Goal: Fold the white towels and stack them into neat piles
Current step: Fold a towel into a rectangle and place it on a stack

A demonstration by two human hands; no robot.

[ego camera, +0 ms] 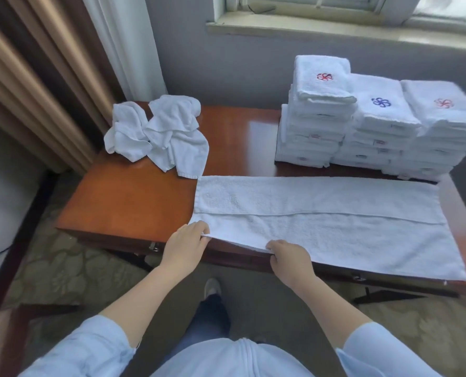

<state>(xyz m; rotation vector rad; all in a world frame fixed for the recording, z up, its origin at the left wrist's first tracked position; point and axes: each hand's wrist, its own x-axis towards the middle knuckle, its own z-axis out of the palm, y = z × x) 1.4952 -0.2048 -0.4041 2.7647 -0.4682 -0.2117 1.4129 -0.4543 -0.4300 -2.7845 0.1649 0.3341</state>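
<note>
I note the towel (321,229) flat, long axis running left to right, mostly to the right of both hands. My left hand (188,242) pinches its near corner; my right hand (289,258) pinches the near edge just beside. Piles (362,126) stand beyond the right hand.

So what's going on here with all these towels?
A person is folding white towels at a wooden table. The left hand and right hand both pinch the near edge of a long towel lying flat, its far part apparently already folded in. Three stacks of folded towels stand at the far right; a crumpled heap of unfolded ones waits at the far left.
</note>
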